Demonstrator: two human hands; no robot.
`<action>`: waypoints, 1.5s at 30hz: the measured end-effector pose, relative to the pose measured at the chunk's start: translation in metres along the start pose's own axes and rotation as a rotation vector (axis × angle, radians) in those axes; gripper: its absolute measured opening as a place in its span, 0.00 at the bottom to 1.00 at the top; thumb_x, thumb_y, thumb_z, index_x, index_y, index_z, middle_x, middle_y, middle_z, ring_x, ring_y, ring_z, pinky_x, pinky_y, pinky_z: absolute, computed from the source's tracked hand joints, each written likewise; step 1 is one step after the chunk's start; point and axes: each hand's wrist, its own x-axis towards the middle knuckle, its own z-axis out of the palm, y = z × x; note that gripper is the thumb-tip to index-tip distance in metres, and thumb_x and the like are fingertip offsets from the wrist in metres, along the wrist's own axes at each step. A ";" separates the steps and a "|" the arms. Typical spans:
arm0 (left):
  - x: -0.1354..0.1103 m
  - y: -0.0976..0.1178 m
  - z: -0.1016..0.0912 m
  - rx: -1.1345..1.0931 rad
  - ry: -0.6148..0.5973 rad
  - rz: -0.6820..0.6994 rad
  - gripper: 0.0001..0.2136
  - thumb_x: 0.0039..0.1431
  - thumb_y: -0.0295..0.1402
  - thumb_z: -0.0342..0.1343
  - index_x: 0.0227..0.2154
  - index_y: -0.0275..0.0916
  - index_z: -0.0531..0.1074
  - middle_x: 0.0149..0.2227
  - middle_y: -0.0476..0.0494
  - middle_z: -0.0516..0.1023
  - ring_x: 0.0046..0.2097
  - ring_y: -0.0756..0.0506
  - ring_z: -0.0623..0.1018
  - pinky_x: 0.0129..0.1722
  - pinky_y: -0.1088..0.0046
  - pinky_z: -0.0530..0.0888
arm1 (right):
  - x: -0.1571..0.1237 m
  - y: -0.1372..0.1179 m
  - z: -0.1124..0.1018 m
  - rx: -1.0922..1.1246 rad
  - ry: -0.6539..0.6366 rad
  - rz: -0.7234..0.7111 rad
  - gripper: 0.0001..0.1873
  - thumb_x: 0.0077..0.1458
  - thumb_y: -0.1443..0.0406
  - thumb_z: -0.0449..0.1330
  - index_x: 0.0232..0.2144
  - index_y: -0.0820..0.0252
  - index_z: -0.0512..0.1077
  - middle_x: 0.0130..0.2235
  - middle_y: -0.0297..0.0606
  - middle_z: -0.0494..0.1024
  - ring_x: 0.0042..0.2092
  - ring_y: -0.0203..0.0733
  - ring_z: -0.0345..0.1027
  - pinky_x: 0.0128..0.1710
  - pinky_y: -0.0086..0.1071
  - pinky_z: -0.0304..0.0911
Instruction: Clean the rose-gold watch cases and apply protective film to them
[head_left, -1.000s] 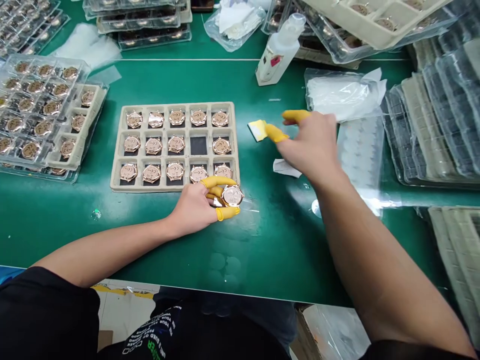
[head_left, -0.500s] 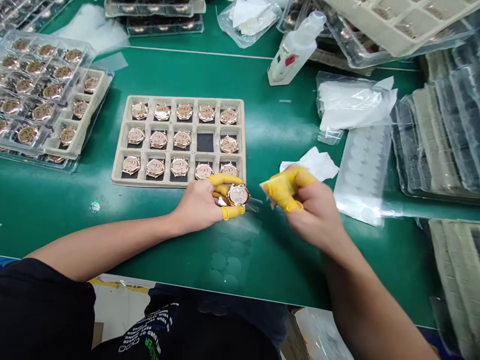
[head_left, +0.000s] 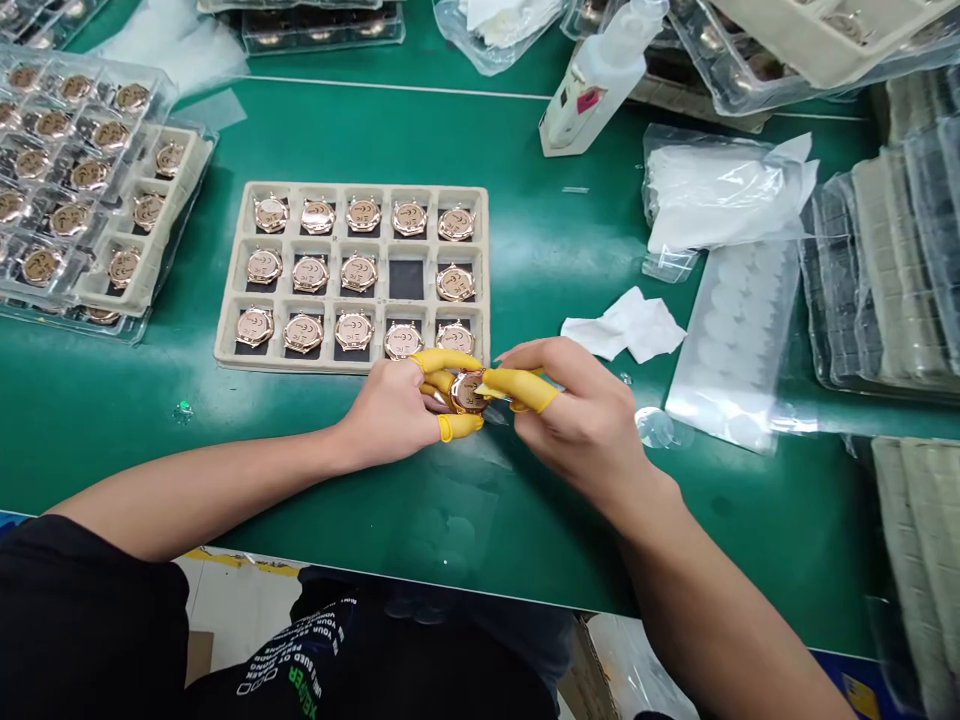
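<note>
Your left hand [head_left: 394,415] is closed firmly on a round rose-gold watch case [head_left: 469,392], with its yellow finger cots [head_left: 459,427] pinching the rim. Your right hand [head_left: 577,420] is close on the other side, with the thumb and first finger partly closed. One yellow fingertip cot [head_left: 517,389] touches the watch case. You cannot tell if this hand has a real hold, and a tiny pale bit at that fingertip is too small to make out.

The watch case is in the air just past the front right corner of a tan pulp tray [head_left: 349,188], above the green tabletop [head_left: 322,510]. The tray has three rows of five cells. Fourteen watch cases lie in it, and the fourth cell in the middle row is an empty black pad [head_left: 406,279].

Near the left edge of the tabletop is a clear plastic tray of more watch cases [head_left: 75,170]. To your right lie a white wipe [head_left: 624,325], a bag of white cloths [head_left: 720,190], and a clear tray with round dents [head_left: 731,340]. A spray bottle [head_left: 600,75] stands near the back.
</note>
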 end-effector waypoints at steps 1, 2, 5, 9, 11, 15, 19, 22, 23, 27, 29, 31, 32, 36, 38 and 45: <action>0.000 0.000 0.000 0.017 -0.003 -0.001 0.27 0.46 0.33 0.74 0.52 0.38 0.81 0.35 0.46 0.85 0.35 0.47 0.85 0.37 0.73 0.84 | 0.002 -0.001 0.002 -0.026 0.003 -0.025 0.22 0.51 0.84 0.53 0.39 0.55 0.69 0.37 0.38 0.77 0.38 0.42 0.73 0.33 0.34 0.71; 0.000 0.001 -0.001 0.036 -0.005 0.001 0.27 0.47 0.33 0.73 0.53 0.37 0.80 0.35 0.46 0.86 0.35 0.46 0.86 0.37 0.72 0.84 | 0.003 -0.002 0.004 -0.046 0.013 -0.046 0.21 0.52 0.84 0.53 0.39 0.55 0.69 0.36 0.38 0.77 0.37 0.42 0.72 0.32 0.34 0.69; 0.000 0.001 -0.003 0.098 -0.018 0.017 0.26 0.49 0.34 0.72 0.53 0.36 0.80 0.36 0.45 0.87 0.36 0.45 0.87 0.38 0.70 0.86 | 0.007 -0.006 0.010 -0.083 0.054 -0.060 0.19 0.54 0.84 0.54 0.37 0.56 0.69 0.34 0.38 0.76 0.36 0.42 0.71 0.30 0.35 0.66; 0.000 0.000 -0.004 0.114 -0.034 0.052 0.27 0.50 0.33 0.72 0.55 0.36 0.80 0.39 0.43 0.88 0.39 0.43 0.88 0.40 0.70 0.87 | 0.007 -0.009 0.018 -0.113 0.096 -0.013 0.19 0.52 0.84 0.53 0.34 0.56 0.69 0.32 0.37 0.74 0.35 0.42 0.68 0.28 0.36 0.61; 0.000 -0.001 -0.003 0.094 -0.029 0.064 0.28 0.50 0.33 0.72 0.57 0.36 0.79 0.42 0.42 0.88 0.41 0.43 0.88 0.43 0.69 0.87 | 0.006 -0.008 0.021 -0.115 0.127 0.037 0.19 0.50 0.84 0.53 0.34 0.56 0.69 0.32 0.36 0.73 0.33 0.40 0.66 0.27 0.35 0.59; 0.001 0.000 -0.001 0.060 -0.001 0.056 0.29 0.48 0.33 0.73 0.56 0.37 0.79 0.43 0.42 0.88 0.41 0.45 0.87 0.43 0.71 0.86 | 0.002 0.001 0.019 0.021 0.231 0.087 0.22 0.50 0.84 0.54 0.40 0.55 0.72 0.34 0.34 0.73 0.33 0.37 0.70 0.28 0.32 0.66; 0.001 0.002 -0.001 0.033 0.011 0.025 0.28 0.47 0.32 0.74 0.53 0.38 0.80 0.37 0.46 0.86 0.35 0.49 0.84 0.38 0.75 0.84 | -0.003 0.009 0.009 0.105 0.310 -0.004 0.23 0.55 0.83 0.56 0.44 0.54 0.75 0.37 0.37 0.79 0.41 0.42 0.79 0.37 0.36 0.76; 0.001 0.001 -0.002 -0.023 0.010 -0.019 0.29 0.44 0.30 0.75 0.53 0.37 0.80 0.36 0.46 0.85 0.35 0.49 0.84 0.37 0.75 0.83 | -0.006 0.007 0.007 0.125 0.238 -0.060 0.21 0.56 0.83 0.56 0.44 0.56 0.74 0.37 0.39 0.81 0.41 0.45 0.79 0.37 0.39 0.77; 0.001 0.001 -0.002 -0.049 0.008 -0.035 0.30 0.42 0.29 0.76 0.52 0.37 0.80 0.35 0.46 0.85 0.35 0.49 0.84 0.37 0.76 0.83 | -0.007 0.005 0.008 0.127 0.208 -0.067 0.21 0.56 0.83 0.56 0.44 0.56 0.74 0.37 0.40 0.81 0.41 0.45 0.79 0.36 0.39 0.77; -0.001 0.000 -0.001 -0.113 0.032 -0.046 0.29 0.40 0.27 0.76 0.50 0.36 0.81 0.35 0.47 0.85 0.34 0.50 0.83 0.37 0.76 0.83 | -0.010 -0.003 0.012 0.116 0.176 -0.062 0.21 0.59 0.83 0.56 0.44 0.54 0.74 0.37 0.39 0.82 0.40 0.44 0.78 0.33 0.38 0.75; -0.002 0.001 -0.001 -0.110 0.055 -0.041 0.29 0.40 0.28 0.76 0.50 0.35 0.81 0.35 0.47 0.86 0.34 0.50 0.83 0.37 0.76 0.83 | -0.012 -0.006 0.012 0.108 0.169 -0.031 0.20 0.60 0.81 0.56 0.43 0.52 0.74 0.37 0.39 0.83 0.38 0.44 0.78 0.33 0.39 0.75; -0.002 0.002 -0.001 -0.088 0.063 -0.037 0.28 0.41 0.28 0.76 0.50 0.35 0.81 0.34 0.46 0.85 0.33 0.49 0.83 0.36 0.76 0.83 | -0.014 -0.008 0.011 0.105 0.154 -0.011 0.20 0.61 0.80 0.56 0.44 0.50 0.74 0.36 0.38 0.83 0.37 0.44 0.77 0.32 0.39 0.75; -0.002 0.002 -0.001 -0.076 0.061 -0.035 0.28 0.42 0.29 0.75 0.50 0.35 0.81 0.34 0.46 0.86 0.33 0.49 0.83 0.35 0.76 0.83 | -0.016 -0.009 0.011 0.108 0.142 -0.010 0.20 0.61 0.80 0.56 0.44 0.50 0.74 0.36 0.38 0.83 0.37 0.44 0.77 0.32 0.39 0.75; -0.001 0.000 -0.003 -0.054 0.043 -0.015 0.29 0.43 0.28 0.75 0.52 0.36 0.81 0.36 0.45 0.86 0.35 0.48 0.85 0.37 0.74 0.84 | -0.019 -0.009 0.010 0.130 0.096 -0.002 0.20 0.58 0.82 0.54 0.42 0.53 0.73 0.35 0.37 0.82 0.37 0.41 0.76 0.32 0.36 0.73; 0.000 0.000 -0.003 -0.060 0.035 -0.010 0.29 0.44 0.29 0.75 0.52 0.36 0.81 0.36 0.45 0.86 0.35 0.48 0.85 0.37 0.74 0.84 | -0.020 -0.007 0.010 0.172 0.110 0.058 0.20 0.57 0.81 0.54 0.41 0.53 0.74 0.33 0.35 0.79 0.35 0.39 0.75 0.30 0.34 0.72; -0.001 0.003 -0.001 -0.052 0.051 -0.010 0.28 0.44 0.31 0.76 0.52 0.36 0.80 0.33 0.47 0.85 0.34 0.49 0.84 0.36 0.77 0.82 | -0.015 -0.012 0.014 0.100 0.286 0.162 0.23 0.53 0.82 0.57 0.41 0.52 0.76 0.33 0.35 0.78 0.33 0.39 0.72 0.29 0.34 0.67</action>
